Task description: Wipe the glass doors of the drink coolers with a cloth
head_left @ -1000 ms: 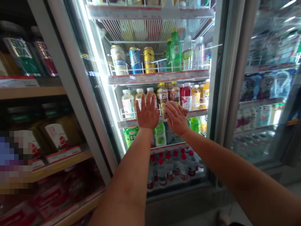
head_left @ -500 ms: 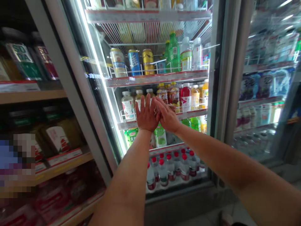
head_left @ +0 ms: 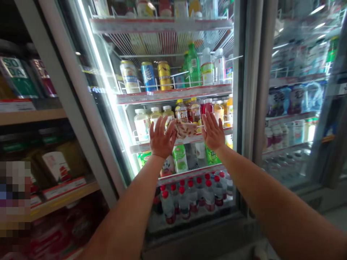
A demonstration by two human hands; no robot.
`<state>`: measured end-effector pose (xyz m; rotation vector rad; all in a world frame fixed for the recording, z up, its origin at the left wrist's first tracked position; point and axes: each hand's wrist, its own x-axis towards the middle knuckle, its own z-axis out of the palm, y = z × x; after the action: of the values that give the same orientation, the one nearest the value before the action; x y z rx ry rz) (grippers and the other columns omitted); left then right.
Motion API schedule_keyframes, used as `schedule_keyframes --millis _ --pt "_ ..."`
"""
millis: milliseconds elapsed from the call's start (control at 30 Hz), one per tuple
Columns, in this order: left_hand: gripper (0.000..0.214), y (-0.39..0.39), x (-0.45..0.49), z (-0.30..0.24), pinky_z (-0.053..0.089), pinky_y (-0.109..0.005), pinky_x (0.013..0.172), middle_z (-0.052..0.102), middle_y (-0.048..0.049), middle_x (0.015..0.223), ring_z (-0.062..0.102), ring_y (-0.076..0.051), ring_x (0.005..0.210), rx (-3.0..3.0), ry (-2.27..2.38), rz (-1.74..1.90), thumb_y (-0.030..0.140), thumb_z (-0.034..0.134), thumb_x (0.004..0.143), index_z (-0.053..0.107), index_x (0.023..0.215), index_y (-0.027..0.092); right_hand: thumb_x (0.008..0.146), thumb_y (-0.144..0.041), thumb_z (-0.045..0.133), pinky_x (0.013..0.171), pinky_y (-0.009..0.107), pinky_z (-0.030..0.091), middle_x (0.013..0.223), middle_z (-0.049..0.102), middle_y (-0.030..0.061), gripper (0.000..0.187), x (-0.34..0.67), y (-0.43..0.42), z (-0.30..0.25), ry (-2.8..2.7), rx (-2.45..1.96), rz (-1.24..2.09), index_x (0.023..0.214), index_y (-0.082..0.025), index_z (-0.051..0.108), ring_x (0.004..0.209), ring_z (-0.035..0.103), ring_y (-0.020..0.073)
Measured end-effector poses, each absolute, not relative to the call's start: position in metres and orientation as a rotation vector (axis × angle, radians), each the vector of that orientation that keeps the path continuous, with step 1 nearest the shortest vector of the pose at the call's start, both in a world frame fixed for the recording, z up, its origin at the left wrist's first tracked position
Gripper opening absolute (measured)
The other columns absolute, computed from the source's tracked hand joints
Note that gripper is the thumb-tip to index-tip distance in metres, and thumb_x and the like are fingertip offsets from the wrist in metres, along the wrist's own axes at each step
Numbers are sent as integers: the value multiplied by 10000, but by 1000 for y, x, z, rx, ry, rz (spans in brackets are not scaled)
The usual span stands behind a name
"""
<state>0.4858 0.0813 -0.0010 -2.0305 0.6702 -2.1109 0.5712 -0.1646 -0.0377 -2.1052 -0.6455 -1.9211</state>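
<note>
My left hand (head_left: 162, 141) is raised in front of the lit drinks fridge, its fingers spread and pointing up. To its right, my right hand (head_left: 213, 133) is stretched out too, fingers up and a little apart. Between the hands shows a pale pinkish strip with brown spots (head_left: 186, 129); its kind, and whether either hand touches it, I cannot tell. Behind the hands stand pale-labelled bottles (head_left: 141, 124), yellow-capped tea bottles (head_left: 181, 111) and a green-and-white carton (head_left: 180, 159). Part of that shelf row is hidden by the hands.
Cans (head_left: 164, 76) and a green bottle (head_left: 193, 65) stand one shelf higher. Red-capped water bottles (head_left: 184, 202) fill the bottom. A wooden shelf (head_left: 32, 116) with large bottles is at the left; a metal door frame (head_left: 253, 108) and another fridge are at the right.
My hands, together before, have moved apart: the right one to the right, the left one slightly left and down. The spotted strip now shows between them. The view has shifted slightly.
</note>
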Motion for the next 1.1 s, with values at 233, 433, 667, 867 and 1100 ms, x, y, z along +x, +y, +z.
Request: schedule_keyframes --millis 233,433,667,867,1100 --pt "356 56 484 -7 446 -432 1079 649 -48 1405 563 -287 1302 -2010 713 -2032 128 570 991 738 1242 316 1058 -313 326 1298 474 154 1663 369 96 634 569 -163 -38 -643 -2093 -1951 1664 -176 200 1572 279 211" --pt "449 -2 486 -21 363 -548 1196 461 -165 1582 402 -385 1466 -2183 795 -1801 400 592 1002 648 1332 102 1050 -306 325 1308 444 126 1673 351 78 623 569 -163 -39 -645 -2104 -1926 1655 -187 235 1581 254 191" --pt "453 26 496 14 276 -584 1240 445 -144 1598 286 -340 1548 -2000 699 -1866 121 534 989 561 1435 193 1059 -289 331 1306 447 148 1662 374 65 591 567 -161 -39 -627 -2063 -1940 1640 -189 284 1577 267 188" --pt "555 52 483 -4 233 -530 1277 463 -121 1590 229 -300 1571 -2114 688 -1822 110 515 968 494 1519 179 1059 -280 341 1302 424 154 1645 407 54 552 566 -163 -39 -612 -2055 -1968 1600 -170 373 1566 288 180" --pt "527 58 473 15 146 -580 1297 407 -76 1631 271 -342 1553 -2194 686 -1677 340 592 1004 515 1514 234 1043 -314 347 1291 476 186 1662 375 69 599 567 -166 -41 -633 -2088 -1862 1631 -203 320 1568 291 215"
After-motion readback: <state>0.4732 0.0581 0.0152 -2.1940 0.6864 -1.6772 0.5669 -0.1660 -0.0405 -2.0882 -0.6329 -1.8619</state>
